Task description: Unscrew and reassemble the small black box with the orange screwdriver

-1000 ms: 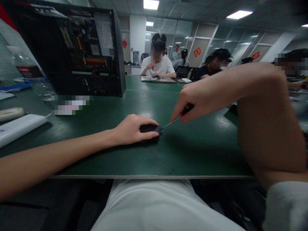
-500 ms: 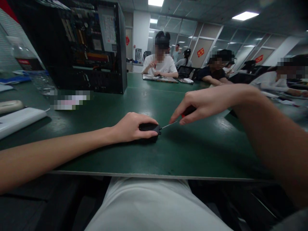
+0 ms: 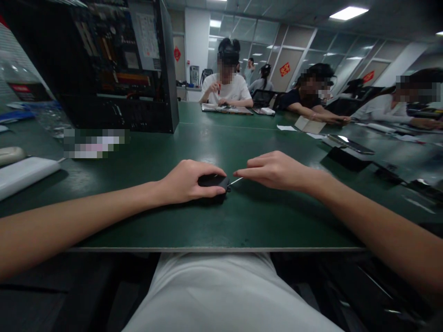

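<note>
Green bench [image 3: 194, 228] fills the near room, with a person in a white shirt [image 3: 226, 90] seated across it, beyond both grips. Over the last second the right grip [image 3: 272, 169] has sunk from a high, bent wrist to a low, level one, closed round a screwdriver [image 3: 236, 180] whose handle is now out of sight behind the fingers. Its shaft still meets the end of the small black object [image 3: 210, 180], so the wrist movement looks like one twist of the tool. The left grip [image 3: 183, 180] has not shifted: it stays clamped on that object, thumb and finger along opposite sides, pressing it to the bench.

Beyond and left of the left grip stands an open-sided computer case [image 3: 169, 78], boards and wiring inside. Farther left is a clear bottle [image 3: 27, 91] with a dark label; I cannot tell whether it holds liquid. Past the right grip lies a pale box [image 3: 309, 124], its contents unclear.
</note>
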Motion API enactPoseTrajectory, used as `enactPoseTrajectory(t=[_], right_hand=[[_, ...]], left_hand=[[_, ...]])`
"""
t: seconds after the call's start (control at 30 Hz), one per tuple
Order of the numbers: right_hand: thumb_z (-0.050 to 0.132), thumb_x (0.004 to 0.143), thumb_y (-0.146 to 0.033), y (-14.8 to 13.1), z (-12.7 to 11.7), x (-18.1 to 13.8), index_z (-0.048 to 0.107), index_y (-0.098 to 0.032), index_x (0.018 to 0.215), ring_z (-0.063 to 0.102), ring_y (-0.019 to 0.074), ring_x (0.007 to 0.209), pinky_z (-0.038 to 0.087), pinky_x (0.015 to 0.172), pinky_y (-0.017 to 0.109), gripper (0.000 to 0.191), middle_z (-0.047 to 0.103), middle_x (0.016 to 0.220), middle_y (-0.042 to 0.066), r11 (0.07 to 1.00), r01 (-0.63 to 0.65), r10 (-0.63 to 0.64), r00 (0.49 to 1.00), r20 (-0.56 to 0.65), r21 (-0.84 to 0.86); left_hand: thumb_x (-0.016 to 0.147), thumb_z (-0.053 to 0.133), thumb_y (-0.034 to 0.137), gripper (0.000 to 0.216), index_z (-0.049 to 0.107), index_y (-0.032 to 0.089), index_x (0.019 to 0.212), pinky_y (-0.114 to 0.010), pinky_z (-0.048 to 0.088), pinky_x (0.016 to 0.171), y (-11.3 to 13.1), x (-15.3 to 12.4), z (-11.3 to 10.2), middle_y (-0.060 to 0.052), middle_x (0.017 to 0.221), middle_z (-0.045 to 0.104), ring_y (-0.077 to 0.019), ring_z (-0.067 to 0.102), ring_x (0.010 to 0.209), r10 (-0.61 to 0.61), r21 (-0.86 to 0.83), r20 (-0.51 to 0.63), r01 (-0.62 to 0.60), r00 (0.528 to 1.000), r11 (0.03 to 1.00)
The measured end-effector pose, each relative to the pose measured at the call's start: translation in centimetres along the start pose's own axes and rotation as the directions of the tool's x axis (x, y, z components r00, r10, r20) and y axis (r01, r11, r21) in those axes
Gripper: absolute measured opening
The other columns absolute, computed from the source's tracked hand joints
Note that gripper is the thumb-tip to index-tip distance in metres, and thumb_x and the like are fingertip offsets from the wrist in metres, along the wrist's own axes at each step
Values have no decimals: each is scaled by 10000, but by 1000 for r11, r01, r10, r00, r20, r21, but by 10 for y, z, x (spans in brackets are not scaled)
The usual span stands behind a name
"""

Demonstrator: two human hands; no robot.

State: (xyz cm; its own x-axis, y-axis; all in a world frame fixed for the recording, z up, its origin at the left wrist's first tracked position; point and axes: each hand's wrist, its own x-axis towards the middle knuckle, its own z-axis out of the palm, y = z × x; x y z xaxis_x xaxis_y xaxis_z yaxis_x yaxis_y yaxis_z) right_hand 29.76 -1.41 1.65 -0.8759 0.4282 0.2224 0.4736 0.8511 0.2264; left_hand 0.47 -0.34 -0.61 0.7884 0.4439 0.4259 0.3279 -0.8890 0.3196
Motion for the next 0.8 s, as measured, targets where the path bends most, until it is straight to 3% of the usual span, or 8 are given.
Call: enactPoseTrajectory(t=[0.1,0.23,0.37,0.5,0.63,0.8], right_hand=[[354,1050,-220,-9,-11,-1,684,-238,1268,458,124,629,304,612,291,396,637,793,45,965,41,-46,999,-14,-260],[354,1040,-185,-25,-14,3,663,-247,1287,453,129,621,290,603,305,401,636,784,41,942,48,-58,998,-20,-332],[383,1050,-244,-26,-5,5,674,-229,1276,467,114,600,277,568,296,369,617,755,27,976,32,-35,999,-11,-214],[396,1073,-348,-17,2,5,708,-178,1206,538,106,646,338,600,256,380,642,808,49,999,46,-47,998,-34,-29],[405,1073,-335,-16,9,7,701,-128,1188,589,118,699,390,633,236,379,661,842,75,984,106,-99,994,-52,142],[404,1073,-341,-19,17,10,706,-139,1167,597,120,670,387,612,244,376,698,848,77,977,101,-90,994,-66,190]], left_hand=[[904,693,499,429,745,174,1179,-262,503,801,2,2,1,-66,1087,799,-220,748,953,-18,0,-4,18,1000,1000],[858,729,546,449,766,179,1115,-256,487,736,7,4,2,-46,992,807,-211,746,876,-38,13,-4,38,999,999],[850,738,545,445,769,180,1103,-256,490,735,10,2,3,-47,988,807,-212,747,876,-38,3,-16,38,999,999],[861,737,524,442,759,176,1132,-265,506,784,12,2,4,-62,1042,806,-224,752,927,-28,-11,-30,28,999,1000],[866,737,507,439,755,168,1146,-267,511,790,12,2,4,-65,1041,805,-222,754,914,-31,-12,-42,31,999,999],[883,710,495,418,753,178,1152,-270,523,807,12,2,4,-60,1051,805,-220,754,923,-33,-19,-34,32,999,999]])
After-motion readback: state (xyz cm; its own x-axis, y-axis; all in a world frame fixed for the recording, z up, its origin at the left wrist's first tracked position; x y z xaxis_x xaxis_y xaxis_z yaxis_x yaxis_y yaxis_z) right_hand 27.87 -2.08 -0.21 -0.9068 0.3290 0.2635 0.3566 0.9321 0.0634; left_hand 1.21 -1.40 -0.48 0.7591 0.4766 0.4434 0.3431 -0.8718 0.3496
